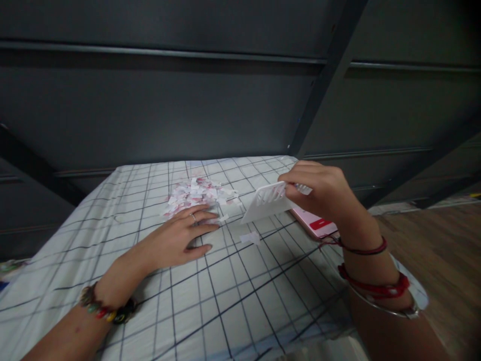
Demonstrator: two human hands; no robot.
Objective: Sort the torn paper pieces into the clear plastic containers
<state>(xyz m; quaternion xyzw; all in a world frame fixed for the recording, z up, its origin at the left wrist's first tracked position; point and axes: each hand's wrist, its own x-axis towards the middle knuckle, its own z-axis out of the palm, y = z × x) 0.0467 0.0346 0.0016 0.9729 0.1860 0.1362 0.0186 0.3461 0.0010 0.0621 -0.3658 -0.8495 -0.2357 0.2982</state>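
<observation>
My right hand (317, 190) pinches the top edge of a flat white slotted piece (265, 205), tilted, with its lower edge close to the cloth. Whether that edge touches the cloth I cannot tell. My left hand (180, 235) lies palm down with fingers spread, holding nothing, at the near edge of a heap of torn paper scraps (195, 193), white with pinkish marks. A few loose scraps (250, 237) lie apart from the heap, just below the white piece.
A pink phone-like object (315, 223) with a red patch lies partly behind my right hand. Under everything spreads a white checked cloth (225, 301) over a table. Dark panels (169, 110) rise behind it, and wooden floor (432, 250) shows at right.
</observation>
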